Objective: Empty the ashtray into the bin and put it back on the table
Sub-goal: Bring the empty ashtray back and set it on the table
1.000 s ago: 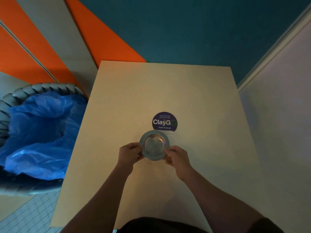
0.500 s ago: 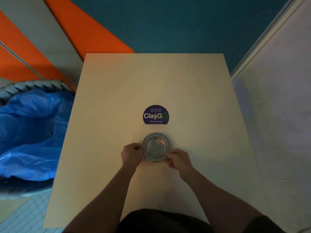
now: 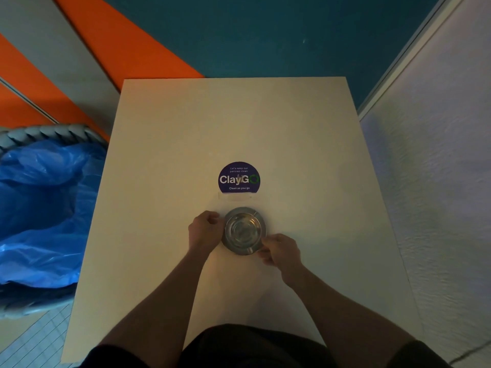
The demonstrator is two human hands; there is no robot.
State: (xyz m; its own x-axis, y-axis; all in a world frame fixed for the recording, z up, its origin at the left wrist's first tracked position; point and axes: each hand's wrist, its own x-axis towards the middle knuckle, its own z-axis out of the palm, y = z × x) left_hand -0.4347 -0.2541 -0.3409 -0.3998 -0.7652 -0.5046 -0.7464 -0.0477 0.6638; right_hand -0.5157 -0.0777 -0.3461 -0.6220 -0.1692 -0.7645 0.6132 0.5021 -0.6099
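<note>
A round metal ashtray (image 3: 243,229) sits on the pale table (image 3: 172,155), just below a round purple sticker. Its bowl looks shiny with nothing in it. My left hand (image 3: 203,231) touches the ashtray's left rim with curled fingers. My right hand (image 3: 279,249) pinches the rim at its lower right. The bin (image 3: 39,134) stands to the left of the table, a woven grey basket lined with a blue plastic bag (image 3: 45,208).
The purple "ClayGo" sticker (image 3: 239,177) is stuck at the table's middle. A white textured wall (image 3: 438,181) runs close along the table's right side. Teal and orange floor lies beyond the far edge.
The ashtray and both hands stay near the sticker; my right hand has slid a little lower on the rim. The view has shifted, showing less of the bin.
</note>
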